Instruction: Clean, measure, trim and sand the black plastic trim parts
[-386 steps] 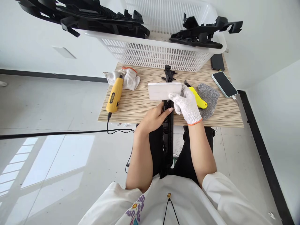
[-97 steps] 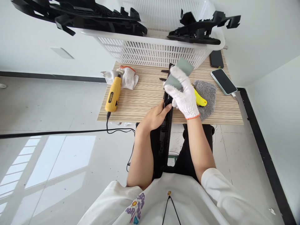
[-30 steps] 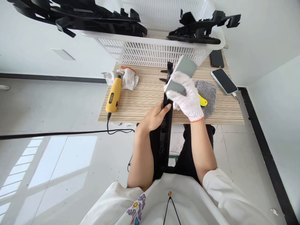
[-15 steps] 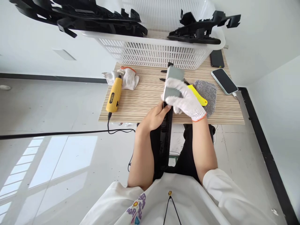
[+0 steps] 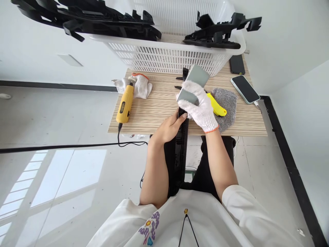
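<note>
White walls and a pale tiled floor surrounded a small striped table, with a white basket at its far edge and black parts laid across the rim in 2 groups. On the tabletop, a yellow power tool rested near a crumpled white glove to the left; to the right, a yellow knife lay partly over a grey cloth, and 2 phones sat farther back.

Between the person's 2 hands was a long black strip, running from the tabletop over the near edge to the lap. The bare left hand was closed around it near that edge, thumb on top. The gloved right hand gripped a flat grey-green block, 2 digits spread across its face and the rest mostly hidden. Its lower end was tilted over the strip; whether they touched could not be told.

The step in hand looked like working the block along the strip's edge. A further stroke would have called for a firm left grip, the block's face or edge set squarely on the plastic, and light, even pressure clear of the left thumb.
</note>
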A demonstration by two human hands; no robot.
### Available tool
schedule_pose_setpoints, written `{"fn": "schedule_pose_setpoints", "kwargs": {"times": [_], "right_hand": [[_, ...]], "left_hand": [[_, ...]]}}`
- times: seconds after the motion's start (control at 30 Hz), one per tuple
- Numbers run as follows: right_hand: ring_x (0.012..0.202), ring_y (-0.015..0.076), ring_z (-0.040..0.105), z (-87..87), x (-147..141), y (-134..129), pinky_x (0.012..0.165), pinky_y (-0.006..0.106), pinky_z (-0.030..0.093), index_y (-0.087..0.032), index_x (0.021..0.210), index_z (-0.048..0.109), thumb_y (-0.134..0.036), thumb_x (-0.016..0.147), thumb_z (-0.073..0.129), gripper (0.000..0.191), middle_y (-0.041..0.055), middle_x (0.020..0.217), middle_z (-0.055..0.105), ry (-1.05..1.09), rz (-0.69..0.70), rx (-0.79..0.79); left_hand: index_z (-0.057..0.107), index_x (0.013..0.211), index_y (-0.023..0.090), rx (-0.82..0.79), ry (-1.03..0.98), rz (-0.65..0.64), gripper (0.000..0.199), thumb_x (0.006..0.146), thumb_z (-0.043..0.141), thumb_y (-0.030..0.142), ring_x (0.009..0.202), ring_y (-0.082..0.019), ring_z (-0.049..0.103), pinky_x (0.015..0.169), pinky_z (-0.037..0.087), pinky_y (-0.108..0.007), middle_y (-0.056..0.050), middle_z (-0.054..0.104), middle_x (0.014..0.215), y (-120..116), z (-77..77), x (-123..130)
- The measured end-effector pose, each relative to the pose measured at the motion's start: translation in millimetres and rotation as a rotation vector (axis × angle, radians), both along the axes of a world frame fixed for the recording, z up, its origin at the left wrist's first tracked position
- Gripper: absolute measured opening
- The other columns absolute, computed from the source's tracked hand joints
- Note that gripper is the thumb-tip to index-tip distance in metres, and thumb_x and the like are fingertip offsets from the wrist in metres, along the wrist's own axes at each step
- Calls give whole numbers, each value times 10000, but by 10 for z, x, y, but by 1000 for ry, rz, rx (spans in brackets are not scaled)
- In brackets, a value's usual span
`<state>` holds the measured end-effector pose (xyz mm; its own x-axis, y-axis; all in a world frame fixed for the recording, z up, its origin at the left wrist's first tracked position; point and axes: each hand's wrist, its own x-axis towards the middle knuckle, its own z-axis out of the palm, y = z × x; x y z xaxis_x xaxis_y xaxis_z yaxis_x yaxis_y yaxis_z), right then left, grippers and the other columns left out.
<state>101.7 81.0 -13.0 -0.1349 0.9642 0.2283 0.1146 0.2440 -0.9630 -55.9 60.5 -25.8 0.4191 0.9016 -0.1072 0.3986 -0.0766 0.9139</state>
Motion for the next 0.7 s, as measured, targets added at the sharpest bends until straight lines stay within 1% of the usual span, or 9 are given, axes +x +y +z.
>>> {"fn": "schedule_pose_setpoints", "kwargs": {"times": [0.1, 0.17, 0.3, 0.4, 0.47, 0.53, 0.6, 0.63, 0.7], "right_hand": [[1118, 185, 628, -14, 14, 21, 667, 202, 591, -284, 1273, 580, -373, 831, 712, 470, 16, 1378, 575, 22, -54, 60], [1008, 156, 653, 1, 51, 19, 594, 183, 567, -291, 1296, 571, -381, 831, 706, 492, 17, 1350, 590, 52, -89, 47], [703, 87, 611, 64, 107, -34, 417, 158, 454, -288, 1323, 561, -431, 811, 717, 553, 25, 1239, 639, 19, 127, -134], [698, 74, 593, 98, 104, -69, 414, 144, 435, -309, 1341, 537, -443, 839, 695, 543, 17, 1244, 638, 64, -49, -50], [707, 84, 604, 98, 89, -72, 411, 153, 439, -319, 1345, 530, -436, 846, 699, 540, 17, 1261, 643, 84, -25, -33], [832, 122, 656, 81, 71, -58, 486, 178, 516, -303, 1324, 550, -423, 850, 698, 511, 19, 1316, 627, 41, 68, -34], [1098, 181, 646, 57, 55, -35, 715, 245, 610, -274, 1315, 559, -406, 858, 684, 492, 23, 1398, 577, -5, 25, 38], [1198, 197, 607, 48, 50, -27, 838, 284, 610, -264, 1325, 550, -398, 866, 670, 492, 24, 1422, 558, -10, -27, 83], [1222, 203, 596, 45, 49, -26, 925, 333, 596, -265, 1354, 520, -386, 881, 643, 504, 26, 1432, 549, -8, -36, 94]], "left_hand": [[538, 1393, 236, -13, 46, 13, 563, 985, 391, 595, 1380, -331, 486, 1161, 341, -475, -54, 593, 1439, 0, 0, -4], [554, 1375, 224, -33, 88, 23, 594, 971, 396, 629, 1360, -356, 500, 1155, 341, -503, -72, 620, 1402, -6, 5, -5], [550, 1373, 234, -44, 81, 30, 574, 980, 381, 617, 1346, -344, 518, 1145, 357, -484, -64, 623, 1399, -19, 25, -4], [552, 1372, 227, -35, 78, 18, 585, 980, 376, 623, 1320, -338, 542, 1138, 363, -473, -68, 650, 1358, -25, 40, 1], [537, 1394, 236, -32, 66, 13, 589, 979, 379, 622, 1345, -333, 523, 1157, 342, -462, -55, 637, 1382, -27, 44, 4], [512, 1424, 252, -31, 65, 12, 586, 981, 381, 613, 1375, -329, 494, 1167, 331, -458, -37, 606, 1428, -27, 42, 6], [512, 1427, 248, -29, 86, 14, 593, 977, 388, 614, 1385, -336, 481, 1165, 335, -464, -40, 592, 1445, -24, 36, 7], [515, 1425, 242, -27, 92, 12, 599, 975, 389, 617, 1383, -338, 482, 1162, 338, -465, -45, 593, 1444, -22, 32, 6], [515, 1422, 236, -22, 75, 8, 595, 979, 386, 612, 1373, -331, 492, 1155, 348, -455, -51, 596, 1438, -19, 25, 2]]}}
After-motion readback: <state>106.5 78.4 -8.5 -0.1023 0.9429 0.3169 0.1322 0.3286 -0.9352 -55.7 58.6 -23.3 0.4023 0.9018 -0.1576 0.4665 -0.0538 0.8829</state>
